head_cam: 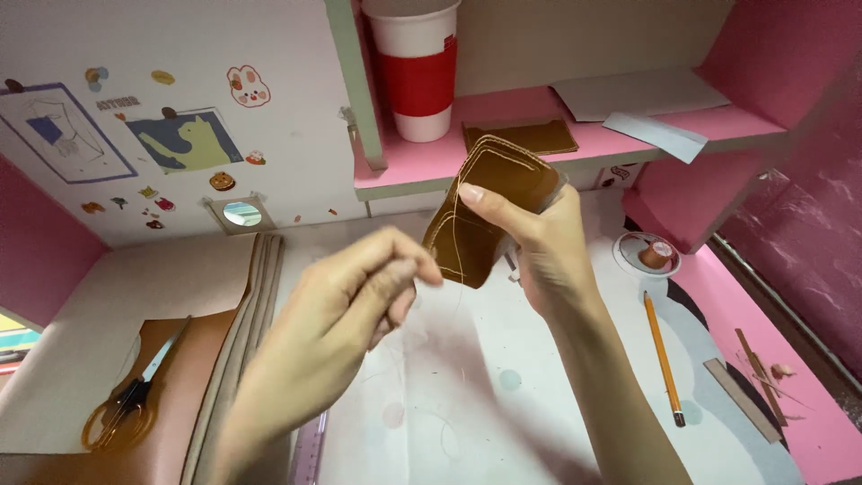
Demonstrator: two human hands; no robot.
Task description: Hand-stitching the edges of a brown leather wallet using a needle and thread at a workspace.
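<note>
The right hand (548, 247) grips a stack of brown leather pieces (489, 211) with pale stitching, held upright above the middle of the tabletop (467, 395), just below the pink shelf (539, 148). The left hand (346, 314), near and to the left, pinches its fingers closed on a thin thread (456, 235) beside the leather. A pencil (663, 355) lies to the right, scissors (126, 404) far left on a leather sheet.

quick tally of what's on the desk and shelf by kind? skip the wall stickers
Brown leather pieces: 3 (stitched piece in the right hand, one on the shelf, a sheet at left)
Scissors: 1
Pencil: 1
Cup: 1
Thread spool: 1
Paper sheets: 2
Total: 9

The left hand pinches thread.
</note>
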